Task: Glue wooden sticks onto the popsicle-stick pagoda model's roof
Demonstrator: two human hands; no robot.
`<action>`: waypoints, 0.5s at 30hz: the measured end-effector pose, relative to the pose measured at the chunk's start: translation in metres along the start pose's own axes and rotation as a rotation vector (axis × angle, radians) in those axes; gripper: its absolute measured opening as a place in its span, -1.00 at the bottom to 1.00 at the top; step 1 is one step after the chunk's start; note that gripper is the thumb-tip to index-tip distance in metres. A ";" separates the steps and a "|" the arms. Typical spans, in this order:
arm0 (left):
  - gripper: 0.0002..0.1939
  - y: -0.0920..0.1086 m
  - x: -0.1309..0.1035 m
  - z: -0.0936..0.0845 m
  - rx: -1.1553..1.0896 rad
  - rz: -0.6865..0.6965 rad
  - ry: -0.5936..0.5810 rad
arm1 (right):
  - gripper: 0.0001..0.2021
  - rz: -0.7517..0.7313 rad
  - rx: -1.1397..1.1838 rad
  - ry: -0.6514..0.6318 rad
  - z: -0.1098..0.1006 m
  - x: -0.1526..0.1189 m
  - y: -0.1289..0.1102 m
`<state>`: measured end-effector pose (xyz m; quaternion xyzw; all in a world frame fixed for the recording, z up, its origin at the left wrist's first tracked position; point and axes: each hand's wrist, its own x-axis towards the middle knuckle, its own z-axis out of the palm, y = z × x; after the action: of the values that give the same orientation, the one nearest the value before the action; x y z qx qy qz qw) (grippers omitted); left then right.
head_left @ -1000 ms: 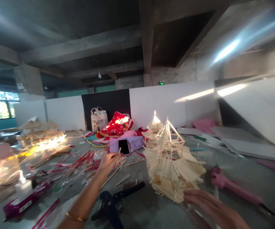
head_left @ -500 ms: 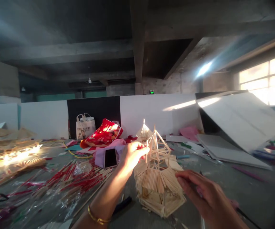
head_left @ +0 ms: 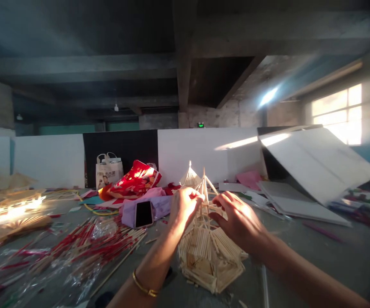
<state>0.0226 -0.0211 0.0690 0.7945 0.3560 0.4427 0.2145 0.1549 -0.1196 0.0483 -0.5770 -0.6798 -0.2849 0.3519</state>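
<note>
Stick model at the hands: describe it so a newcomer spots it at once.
Start at the white panel behind the grey table. In front of it, the left hand and right hand meet around the upper part of a tiered, pale stick model. Unlike the pointed roof behind, it stands nearer the camera, its slatted lower roof in full view.

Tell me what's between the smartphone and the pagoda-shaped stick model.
In the head view: lilac cloth beside the smartphone, then the left forearm, crossing in front of the stretch to the stick model.
</note>
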 end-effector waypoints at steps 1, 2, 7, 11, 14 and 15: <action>-0.83 -0.001 0.001 0.002 0.009 0.009 0.017 | -0.84 0.014 0.013 -0.001 0.002 -0.003 -0.001; -0.83 -0.001 0.001 0.004 0.021 0.022 0.031 | -0.84 0.022 0.026 0.001 0.003 -0.007 -0.002; -0.83 0.009 -0.003 0.004 0.111 0.057 0.064 | -0.91 -0.004 0.099 -0.011 0.004 -0.024 -0.003; -0.81 0.014 -0.003 0.004 0.115 0.051 0.079 | -0.94 -0.003 0.097 -0.006 0.001 -0.028 -0.002; -0.76 0.012 0.000 0.008 0.120 0.049 0.070 | -0.97 0.002 0.084 -0.026 0.001 -0.024 -0.001; -0.75 0.011 0.002 0.008 0.102 0.044 0.063 | -0.97 -0.001 0.074 -0.026 0.002 -0.021 -0.001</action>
<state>0.0346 -0.0275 0.0729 0.7977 0.3669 0.4537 0.1525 0.1555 -0.1307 0.0297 -0.5672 -0.6946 -0.2521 0.3638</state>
